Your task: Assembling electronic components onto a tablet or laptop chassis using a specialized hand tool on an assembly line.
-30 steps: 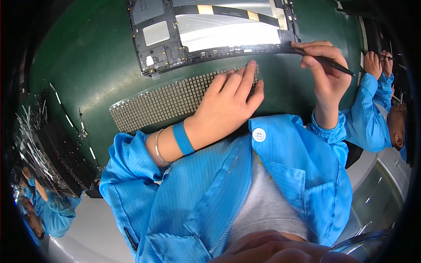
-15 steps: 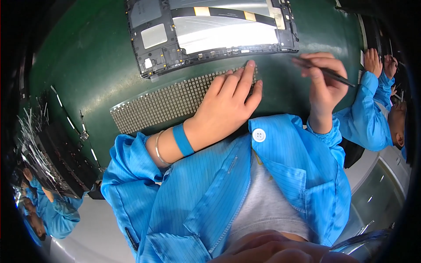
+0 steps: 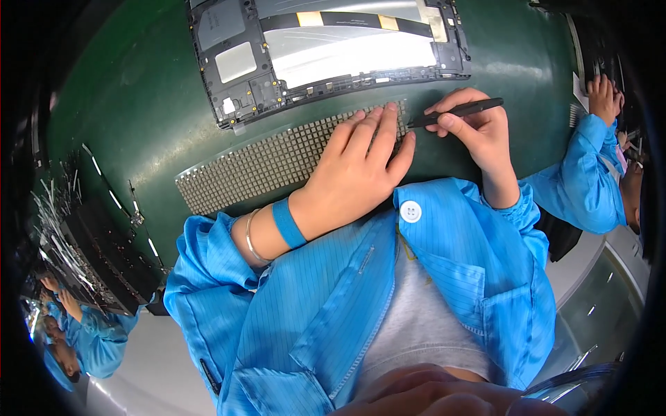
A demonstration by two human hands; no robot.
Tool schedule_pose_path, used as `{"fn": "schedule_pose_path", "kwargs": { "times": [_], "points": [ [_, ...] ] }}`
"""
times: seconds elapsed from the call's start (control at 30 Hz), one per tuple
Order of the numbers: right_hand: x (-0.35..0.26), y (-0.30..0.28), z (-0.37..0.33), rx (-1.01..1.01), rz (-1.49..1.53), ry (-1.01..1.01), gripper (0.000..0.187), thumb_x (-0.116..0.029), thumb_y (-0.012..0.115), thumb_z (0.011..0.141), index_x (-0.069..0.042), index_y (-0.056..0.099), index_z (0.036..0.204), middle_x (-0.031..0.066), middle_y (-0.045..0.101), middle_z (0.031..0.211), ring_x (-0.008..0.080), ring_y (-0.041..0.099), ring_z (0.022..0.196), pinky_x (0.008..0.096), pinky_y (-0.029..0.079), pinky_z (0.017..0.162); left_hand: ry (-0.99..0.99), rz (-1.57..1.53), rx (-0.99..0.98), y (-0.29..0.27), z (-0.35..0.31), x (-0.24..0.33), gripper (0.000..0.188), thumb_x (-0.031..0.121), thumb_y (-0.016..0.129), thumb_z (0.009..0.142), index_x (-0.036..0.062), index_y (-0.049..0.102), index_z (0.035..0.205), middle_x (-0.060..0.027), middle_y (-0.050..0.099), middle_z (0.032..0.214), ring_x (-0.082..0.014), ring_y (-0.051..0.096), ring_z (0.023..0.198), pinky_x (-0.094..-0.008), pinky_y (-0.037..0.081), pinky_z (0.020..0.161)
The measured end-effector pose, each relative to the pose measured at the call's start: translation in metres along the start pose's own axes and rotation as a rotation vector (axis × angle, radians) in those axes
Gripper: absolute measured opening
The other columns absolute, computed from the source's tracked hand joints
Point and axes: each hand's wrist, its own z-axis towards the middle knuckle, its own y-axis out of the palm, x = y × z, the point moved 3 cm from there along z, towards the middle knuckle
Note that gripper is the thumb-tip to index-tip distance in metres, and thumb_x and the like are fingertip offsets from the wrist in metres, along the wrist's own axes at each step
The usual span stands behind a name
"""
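Observation:
My left hand lies flat with its fingers stretched out over the right part of a strip covered in rows of small grey-beige squares. A blue band and a thin bangle circle that wrist. In my right hand is a pair of black tweezers, pinched between thumb and fingers. Their tip points left, at the strip's right end beside my left fingertips; whether it touches a square is too small to tell. Just beyond the strip lies a black device housing with a shiny silver panel and a dark flat cable across it.
The green tabletop carries everything. At the left stand a dark rack with many thin, pale strands and a thin cable. Co-workers in blue sit at the far right and lower left.
My right hand has moved left and brought the tweezers to the strip's right end, turning their tip toward it. My left hand has hardly moved. The view has shifted slightly.

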Motion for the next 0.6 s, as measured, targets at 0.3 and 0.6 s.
{"fn": "schedule_pose_path", "kwargs": {
  "times": [0.3,0.6],
  "points": [
    [-0.0021,-0.0005,0.0052,-0.016,0.019,-0.008,0.013,-0.001,0.067,0.087,0.005,0.063,0.098,0.0101,0.067,0.088,0.0136,0.066,0.075,0.0239,0.054,0.069,0.006,0.034,0.024,0.0003,0.0007,-0.0002,0.035,0.022,0.060,0.081,0.0142,0.065,0.114,-0.0194,0.058,0.125,-0.0284,0.059,0.106,-0.0398,0.048,0.091],
    [-0.0073,0.0001,0.0044,-0.095,-0.158,-0.137,0.012,0.003,0.069,0.084,0.004,0.066,0.095,0.0120,0.066,0.090,0.0126,0.063,0.073,0.0220,0.051,0.064,0.002,0.040,0.020,0.0003,0.0010,0.0002,0.034,0.021,0.059,0.081,0.0140,0.065,0.114,-0.0193,0.058,0.125,-0.0280,0.059,0.106,-0.0396,0.048,0.091]
  ]
}}
